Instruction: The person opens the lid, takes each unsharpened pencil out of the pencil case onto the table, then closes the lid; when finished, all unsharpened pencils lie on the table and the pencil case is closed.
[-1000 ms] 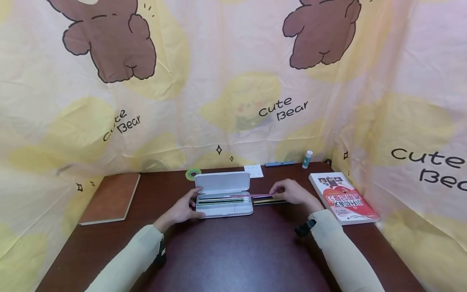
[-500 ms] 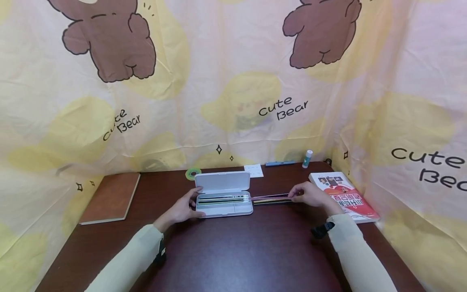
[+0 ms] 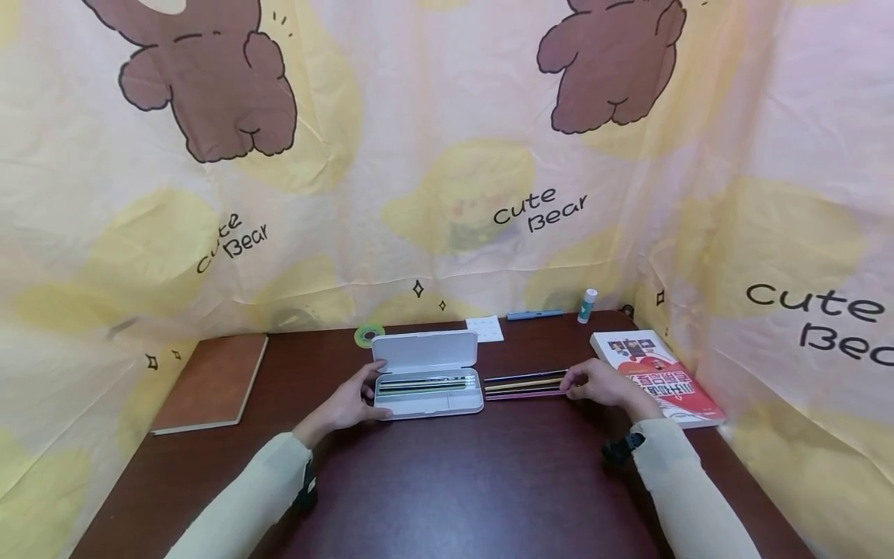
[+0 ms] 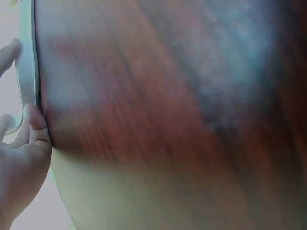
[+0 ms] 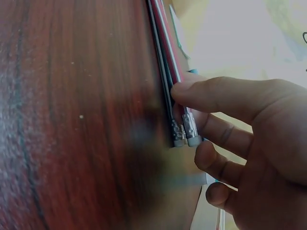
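Note:
A white pencil case (image 3: 426, 407) stands with its lid up in the middle of the desk, several pencils (image 3: 422, 384) lying in its rear compartment. My left hand (image 3: 345, 402) holds the case by its left end, thumb at the front corner and fingers at the back; the left wrist view shows the thumb against its rim. Right of the case, several dark and yellowish pencils (image 3: 520, 383) lie side by side. My right hand (image 3: 597, 383) pinches a pink pencil (image 3: 524, 395) near its eraser end, along the front of that row. A black pencil (image 5: 160, 55) lies right beside it.
A brown notebook (image 3: 213, 382) lies at the left and a red-and-white book (image 3: 660, 378) at the right. Along the back are a roll of green tape (image 3: 369, 335), a white paper (image 3: 485, 329), a blue pen (image 3: 535, 315) and an upright glue stick (image 3: 587, 307).
My right hand has drawn the pink pencil rightward out of the case, then brought it down to the front of the row of pencils. The left hand stays at the case.

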A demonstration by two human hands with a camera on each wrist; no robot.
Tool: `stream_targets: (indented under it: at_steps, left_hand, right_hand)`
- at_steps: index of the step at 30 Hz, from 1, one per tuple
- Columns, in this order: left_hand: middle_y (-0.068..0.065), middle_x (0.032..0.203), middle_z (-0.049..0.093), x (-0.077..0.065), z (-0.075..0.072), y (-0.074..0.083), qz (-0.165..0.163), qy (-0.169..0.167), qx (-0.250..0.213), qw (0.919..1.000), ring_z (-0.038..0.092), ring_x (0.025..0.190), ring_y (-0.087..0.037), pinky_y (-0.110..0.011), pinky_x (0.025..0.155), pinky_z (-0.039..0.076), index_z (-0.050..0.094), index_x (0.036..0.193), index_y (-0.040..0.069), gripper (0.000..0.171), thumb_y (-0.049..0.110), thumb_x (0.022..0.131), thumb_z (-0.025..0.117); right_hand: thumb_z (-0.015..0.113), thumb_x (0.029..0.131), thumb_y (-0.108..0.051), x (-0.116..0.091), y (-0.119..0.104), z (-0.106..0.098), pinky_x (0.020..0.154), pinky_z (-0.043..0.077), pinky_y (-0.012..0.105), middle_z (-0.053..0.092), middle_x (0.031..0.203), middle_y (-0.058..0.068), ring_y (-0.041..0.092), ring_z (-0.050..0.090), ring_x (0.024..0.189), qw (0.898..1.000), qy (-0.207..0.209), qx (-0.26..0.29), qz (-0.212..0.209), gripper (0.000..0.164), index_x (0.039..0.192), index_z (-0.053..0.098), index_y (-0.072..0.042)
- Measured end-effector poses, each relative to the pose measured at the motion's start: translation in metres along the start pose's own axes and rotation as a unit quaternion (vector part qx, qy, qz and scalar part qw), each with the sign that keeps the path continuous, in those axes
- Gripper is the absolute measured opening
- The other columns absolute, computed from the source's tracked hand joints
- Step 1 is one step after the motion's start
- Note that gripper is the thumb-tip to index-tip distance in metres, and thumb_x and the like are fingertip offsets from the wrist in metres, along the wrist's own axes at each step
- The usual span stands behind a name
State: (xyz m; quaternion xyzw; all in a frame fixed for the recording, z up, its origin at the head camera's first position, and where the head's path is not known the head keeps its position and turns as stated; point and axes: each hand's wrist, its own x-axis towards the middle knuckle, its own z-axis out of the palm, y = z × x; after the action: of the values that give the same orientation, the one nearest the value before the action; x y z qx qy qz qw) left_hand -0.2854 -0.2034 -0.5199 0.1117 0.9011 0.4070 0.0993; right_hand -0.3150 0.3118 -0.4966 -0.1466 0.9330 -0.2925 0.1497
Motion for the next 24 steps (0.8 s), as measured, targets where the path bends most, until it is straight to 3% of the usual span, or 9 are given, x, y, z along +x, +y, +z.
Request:
stream_targets:
  at_steps: [11, 24]
  left_hand:
    - [-0.009, 0.138, 0.055, 0.0007, -0.0002, -0.0005, 0.015, -0.001, -0.006, 0.9999, 0.052, 0.095, -0.020, -0.032, 0.081, 0.042, 0.033, 0.153, 0.028, 0.099, 0.033, 0.072, 0.090]
    - [-0.009, 0.139, 0.055, -0.0002, -0.0003, 0.0012, 0.018, 0.002, -0.005, 0.9998, 0.053, 0.096, -0.019, -0.032, 0.081, 0.043, 0.033, 0.153, 0.026, 0.099, 0.032, 0.073, 0.090]
  right_hand:
    - [0.074, 0.089, -0.014, 0.0066, 0.0005, 0.0072, 0.077, 0.043, 0.035, 0.070, 0.091, -0.002, 0.018, 0.056, 0.084, 0.999, 0.034, -0.023, 0.022, 0.008, 0.094, 0.077, -0.020]
    - [0.074, 0.089, -0.016, 0.0056, -0.0024, 0.0071, 0.081, 0.047, 0.038, 0.072, 0.099, -0.001, 0.020, 0.057, 0.088, 0.999, 0.038, -0.021, 0.025, 0.011, 0.098, 0.076, -0.021]
